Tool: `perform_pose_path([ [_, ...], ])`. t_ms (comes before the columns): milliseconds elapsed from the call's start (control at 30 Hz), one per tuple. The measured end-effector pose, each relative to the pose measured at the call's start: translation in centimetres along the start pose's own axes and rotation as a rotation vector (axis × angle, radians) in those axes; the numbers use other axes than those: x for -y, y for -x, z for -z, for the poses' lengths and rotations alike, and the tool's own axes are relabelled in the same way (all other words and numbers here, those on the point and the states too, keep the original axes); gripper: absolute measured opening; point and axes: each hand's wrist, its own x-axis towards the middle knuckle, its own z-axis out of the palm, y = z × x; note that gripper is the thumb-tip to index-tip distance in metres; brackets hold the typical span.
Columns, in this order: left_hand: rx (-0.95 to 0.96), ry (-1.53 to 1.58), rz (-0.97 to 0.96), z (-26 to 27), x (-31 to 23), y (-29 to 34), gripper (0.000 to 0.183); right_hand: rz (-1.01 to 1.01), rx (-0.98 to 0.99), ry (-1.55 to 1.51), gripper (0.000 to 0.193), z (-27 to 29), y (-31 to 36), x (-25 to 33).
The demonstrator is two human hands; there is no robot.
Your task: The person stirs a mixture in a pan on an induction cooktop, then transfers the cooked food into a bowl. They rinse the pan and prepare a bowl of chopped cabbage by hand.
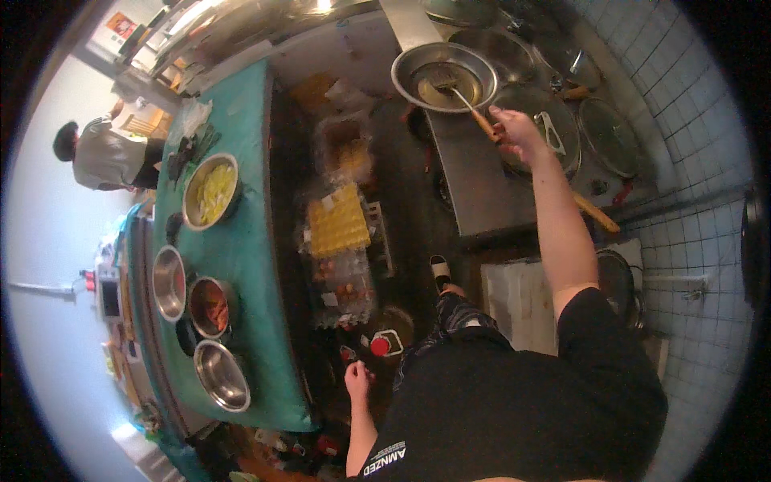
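My right hand (518, 135) reaches forward, its fingers closed around the wooden handle of a spatula (479, 119). The spatula's metal head, seemingly slotted, rests inside a round steel basin (399, 79) with yellowish liquid in its bottom. That basin stands at the left edge of the steel counter (490, 185). Low beside my body hangs my left hand (359, 379), its fingers loosely curled in and nothing visible in them. A container with a red cap (381, 345) and a pale handle stands on the floor close to it.
Pans and round lids (608, 136) crowd the counter by the tiled wall. A green-covered table (265, 241) at left carries a bowl of pale green pieces (212, 193), a pot of reddish food (213, 309) and steel bowls. Yellow egg trays (339, 221) stand between. Another person (108, 157) works far left.
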Motion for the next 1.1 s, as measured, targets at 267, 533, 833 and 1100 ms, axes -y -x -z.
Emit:
perform_pose_path([
  [267,0.312,-0.071,-0.324,-18.5,-30.0,-10.3,0.027,-0.250,0.417,-0.497,0.030,-1.5,-4.7,-2.1],
  [533,0.575,0.305,-0.077,-37.2,-48.0,-15.7,0.036,0.349,-0.141,0.250,0.041,-1.5,-1.0,-3.9],
  [833,0.477,0.311,-0.084,-44.9,-51.5,-19.5,0.028,0.391,-0.165,0.345,0.041,0.1,0.0,-4.2],
  [1100,0.447,0.304,-0.113,-45.0,-51.0,-20.6,0.010,0.338,-0.075,0.176,0.040,0.3,-0.4,-4.0],
])
